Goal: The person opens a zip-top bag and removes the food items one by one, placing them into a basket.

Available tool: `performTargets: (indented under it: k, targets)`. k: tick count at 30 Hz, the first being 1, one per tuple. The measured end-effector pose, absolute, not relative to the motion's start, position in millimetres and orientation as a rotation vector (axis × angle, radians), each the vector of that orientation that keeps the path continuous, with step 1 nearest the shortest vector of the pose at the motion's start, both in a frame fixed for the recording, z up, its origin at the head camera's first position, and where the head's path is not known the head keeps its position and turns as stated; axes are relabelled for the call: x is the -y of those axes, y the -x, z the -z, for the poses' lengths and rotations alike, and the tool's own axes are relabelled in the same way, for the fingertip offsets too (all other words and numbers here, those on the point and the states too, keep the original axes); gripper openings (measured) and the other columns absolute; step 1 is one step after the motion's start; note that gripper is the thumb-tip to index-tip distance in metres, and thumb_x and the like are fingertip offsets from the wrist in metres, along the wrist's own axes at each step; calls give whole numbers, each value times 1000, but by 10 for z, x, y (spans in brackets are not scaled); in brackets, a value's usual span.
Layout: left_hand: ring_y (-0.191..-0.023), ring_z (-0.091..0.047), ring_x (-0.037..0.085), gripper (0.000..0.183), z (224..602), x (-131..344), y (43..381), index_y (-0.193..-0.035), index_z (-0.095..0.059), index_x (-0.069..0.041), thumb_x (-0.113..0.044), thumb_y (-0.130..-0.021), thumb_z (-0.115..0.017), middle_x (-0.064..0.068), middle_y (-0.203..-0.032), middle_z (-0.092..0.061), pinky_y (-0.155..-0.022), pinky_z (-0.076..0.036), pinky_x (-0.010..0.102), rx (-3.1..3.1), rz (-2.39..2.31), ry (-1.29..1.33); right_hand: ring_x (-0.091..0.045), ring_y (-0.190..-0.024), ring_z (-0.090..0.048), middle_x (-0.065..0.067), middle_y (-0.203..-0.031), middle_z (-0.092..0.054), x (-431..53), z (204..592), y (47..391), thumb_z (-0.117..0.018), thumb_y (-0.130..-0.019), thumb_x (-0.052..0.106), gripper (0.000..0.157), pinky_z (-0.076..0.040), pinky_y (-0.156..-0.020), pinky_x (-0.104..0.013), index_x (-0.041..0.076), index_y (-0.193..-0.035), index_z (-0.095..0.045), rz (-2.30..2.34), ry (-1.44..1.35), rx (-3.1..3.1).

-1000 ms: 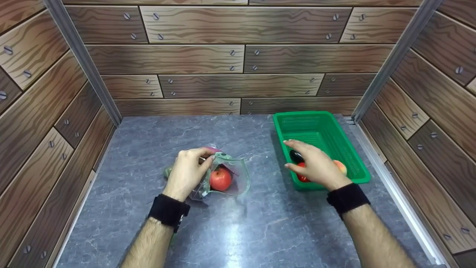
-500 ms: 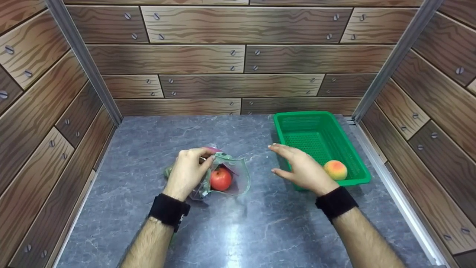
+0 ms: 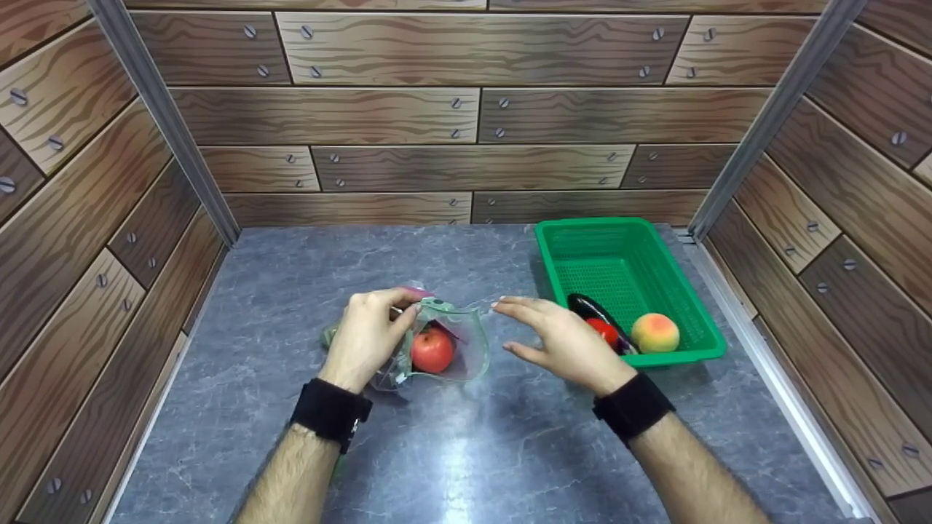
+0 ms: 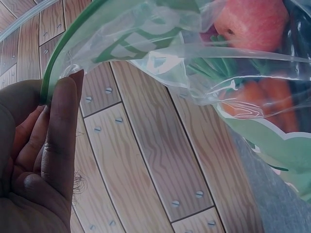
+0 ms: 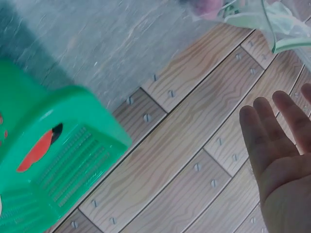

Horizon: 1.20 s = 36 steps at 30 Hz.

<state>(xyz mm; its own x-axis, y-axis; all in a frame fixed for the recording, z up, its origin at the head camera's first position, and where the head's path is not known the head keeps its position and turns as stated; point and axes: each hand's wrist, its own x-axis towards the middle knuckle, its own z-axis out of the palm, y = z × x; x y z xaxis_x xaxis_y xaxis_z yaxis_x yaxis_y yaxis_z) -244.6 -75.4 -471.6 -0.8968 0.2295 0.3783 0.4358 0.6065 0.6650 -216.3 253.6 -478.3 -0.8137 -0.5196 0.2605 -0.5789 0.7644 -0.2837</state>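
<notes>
My left hand [image 3: 368,335] pinches the green-edged rim of a clear plastic bag [image 3: 472,353] between thumb and fingers. The bag's mouth gapes toward the right, and a red apple [image 3: 432,350] shows inside. Through the plastic in the left wrist view appear orange carrots [image 4: 274,99] with green tops. My right hand [image 3: 568,342] is held with fingers extended and nothing in it, between the bag and a green basket [image 3: 597,273]. At the basket's near end lie a dark eggplant [image 3: 588,307], a red tomato [image 3: 603,331] and a peach [image 3: 655,333].
The grey marbled tabletop [image 3: 306,262] carries both the bag and the basket. Wood-patterned walls [image 3: 473,116] enclose the back and sides. The basket stands near the right wall, where a pale metal rail [image 3: 786,393] runs along the table's side.
My right hand has moved left from over the basket toward the bag's mouth, its fingers staying extended. The eggplant and tomato it covered now show. My left hand keeps its pinch on the bag.
</notes>
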Motion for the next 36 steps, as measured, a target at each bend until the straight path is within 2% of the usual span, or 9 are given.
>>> performTargets:
  k: [11, 36]
  targets:
    - [-102, -87, 17, 17, 4702, 762, 2433, -122, -93, -17, -11, -108, -84, 3, -108, -92, -85, -68, 40, 2591, 1168, 537, -34, -148, -74, -11, -158, -78, -2273, 4880, 2142, -87, -109, 26, 53, -65, -120, -54, 13, -158, -73, -606, -979, 2777]
    - [-104, -89, 23, 18, 4734, 787, 2442, -123, -92, -15, -10, -108, -84, 6, -110, -92, -88, -73, 47, 2581, 1168, 549, -32, -143, -78, -12, -153, -81, -1689, 5153, 2239, -79, -114, 24, 43, -65, -121, -50, 9, -154, -76, -634, -1112, 2800]
